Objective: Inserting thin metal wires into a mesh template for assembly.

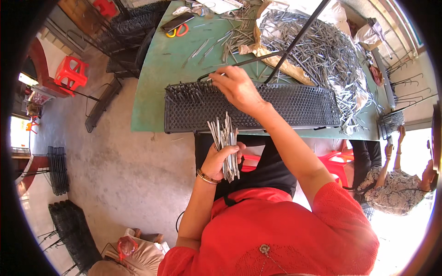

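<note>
A bundle of thin silvery metal rods (224, 138) stands upright in my left hand (217, 161), whose fingers and thumb wrap round it below the table's front edge. My right hand (238, 89) is over a long black perforated rack (290, 103), its fingers pinched together. The pale tip of a slim metal rod (210, 79) shows at those fingertips; the rest of it is hidden. Dark rods (184, 93) stand close together in the holes at the rack's left end. The holes in the middle and right of the rack show no rods.
Loose rods (317, 50) are heaped on paper at the right of the green table (149, 101). Scissors (178, 31) and a dark phone (177, 21) lie at the far left. A black bar (299, 37) slants above the rack. Another person (396, 188) sits at the right.
</note>
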Demonstrator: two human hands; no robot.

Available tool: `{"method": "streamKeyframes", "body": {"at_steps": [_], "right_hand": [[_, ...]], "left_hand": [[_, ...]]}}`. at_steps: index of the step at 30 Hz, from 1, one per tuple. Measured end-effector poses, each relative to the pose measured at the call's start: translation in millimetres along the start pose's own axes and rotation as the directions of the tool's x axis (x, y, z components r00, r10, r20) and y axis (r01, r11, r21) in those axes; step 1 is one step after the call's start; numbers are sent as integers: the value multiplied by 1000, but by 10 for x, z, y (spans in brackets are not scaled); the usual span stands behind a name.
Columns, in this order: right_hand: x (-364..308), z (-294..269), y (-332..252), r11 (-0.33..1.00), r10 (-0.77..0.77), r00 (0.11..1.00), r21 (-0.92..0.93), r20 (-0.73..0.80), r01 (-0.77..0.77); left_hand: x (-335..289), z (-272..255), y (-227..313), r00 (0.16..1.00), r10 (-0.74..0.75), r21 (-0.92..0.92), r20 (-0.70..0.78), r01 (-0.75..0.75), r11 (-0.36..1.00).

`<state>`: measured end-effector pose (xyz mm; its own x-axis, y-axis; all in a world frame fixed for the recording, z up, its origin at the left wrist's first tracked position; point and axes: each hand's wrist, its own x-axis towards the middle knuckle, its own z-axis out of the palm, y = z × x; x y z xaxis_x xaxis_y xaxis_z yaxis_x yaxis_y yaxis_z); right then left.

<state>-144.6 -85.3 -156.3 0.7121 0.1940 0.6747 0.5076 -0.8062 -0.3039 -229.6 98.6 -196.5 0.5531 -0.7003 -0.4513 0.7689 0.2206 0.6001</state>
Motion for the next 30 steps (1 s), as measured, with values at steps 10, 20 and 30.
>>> {"method": "streamKeyframes", "body": {"at_steps": [10, 20, 30], "right_hand": [[-440, -289, -210, 185, 526, 546, 539, 652, -822], [-215, -371, -74, 524, 646, 698, 485, 309, -700], [68, -311, 101, 834, 462, 885, 365, -54, -413]], "left_hand": [[-18, 117, 113, 990, 84, -20, 110, -83, 996], [68, 83, 77, 996, 61, -33, 62, -59, 998], [42, 18, -2, 1000, 24, -25, 4, -24, 999]]}}
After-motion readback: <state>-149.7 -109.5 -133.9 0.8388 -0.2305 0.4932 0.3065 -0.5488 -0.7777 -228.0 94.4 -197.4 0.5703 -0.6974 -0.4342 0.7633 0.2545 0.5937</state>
